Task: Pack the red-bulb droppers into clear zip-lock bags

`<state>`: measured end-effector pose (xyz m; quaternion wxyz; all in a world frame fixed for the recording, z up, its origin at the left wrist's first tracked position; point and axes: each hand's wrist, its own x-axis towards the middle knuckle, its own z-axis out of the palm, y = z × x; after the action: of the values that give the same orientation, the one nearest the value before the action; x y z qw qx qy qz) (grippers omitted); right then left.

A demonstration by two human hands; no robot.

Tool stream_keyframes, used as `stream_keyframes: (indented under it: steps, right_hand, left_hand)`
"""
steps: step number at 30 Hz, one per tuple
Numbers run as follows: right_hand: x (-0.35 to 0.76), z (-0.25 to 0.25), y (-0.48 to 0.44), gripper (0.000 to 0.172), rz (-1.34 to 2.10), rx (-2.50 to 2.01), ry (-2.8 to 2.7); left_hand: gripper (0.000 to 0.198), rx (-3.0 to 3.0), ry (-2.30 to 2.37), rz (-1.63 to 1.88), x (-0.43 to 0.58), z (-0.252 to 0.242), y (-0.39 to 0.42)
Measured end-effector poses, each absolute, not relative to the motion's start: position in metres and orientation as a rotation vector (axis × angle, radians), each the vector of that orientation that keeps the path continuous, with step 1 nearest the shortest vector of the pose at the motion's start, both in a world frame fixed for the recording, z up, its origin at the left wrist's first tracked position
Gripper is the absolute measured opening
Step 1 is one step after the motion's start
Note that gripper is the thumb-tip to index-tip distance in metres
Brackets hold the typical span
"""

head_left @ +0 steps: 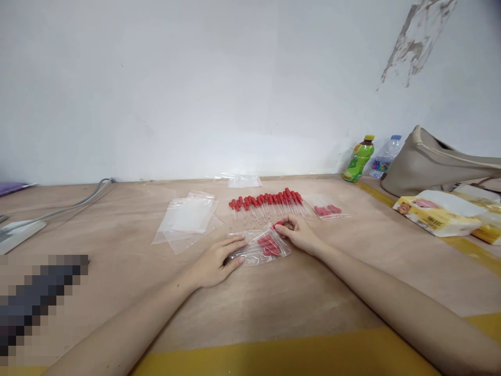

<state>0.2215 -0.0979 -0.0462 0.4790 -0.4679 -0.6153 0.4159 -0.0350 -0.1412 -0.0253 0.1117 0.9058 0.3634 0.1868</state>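
Observation:
A small clear zip bag (261,246) holding several red-bulbed droppers lies on the wooden table (274,292). My left hand (217,260) rests on the bag's left end, fingers closed over its edge. My right hand (297,233) pinches a red-bulbed dropper (277,224) at the bag's right end. Just behind them, a row of several loose red-bulbed droppers (270,202) lies side by side. A second filled bag (327,210) lies to the row's right.
A pile of unfilled clear bags (187,219) lies at the left, another clear bag (243,180) by the wall. At the right stand a green bottle (358,159), a water bottle (385,155), a beige handbag (430,163) and tissue packs (438,213). A grey cable (78,201) runs at far left.

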Motion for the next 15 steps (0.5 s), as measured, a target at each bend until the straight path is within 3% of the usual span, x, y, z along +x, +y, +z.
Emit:
stream_keyframes:
  steps: [7,12,15]
  right_hand:
    - [0.2224,-0.047,-0.0989,0.025,0.997,-1.031,-1.785]
    - [0.2189,-0.0478,-0.1017,0.022,0.84,-1.133,-1.66]
    - [0.2182,-0.0463,-0.1046,0.023,0.946,-1.111,-1.662]
  left_hand:
    - [0.041,2.65,1.06,0.578,-0.0351,-0.0242,-0.1425]
    - [0.041,2.646,1.067,0.589,-0.0351,-0.0241,-0.1428]
    - [0.041,2.651,1.061,0.591,-0.035,-0.0248,-0.1424]
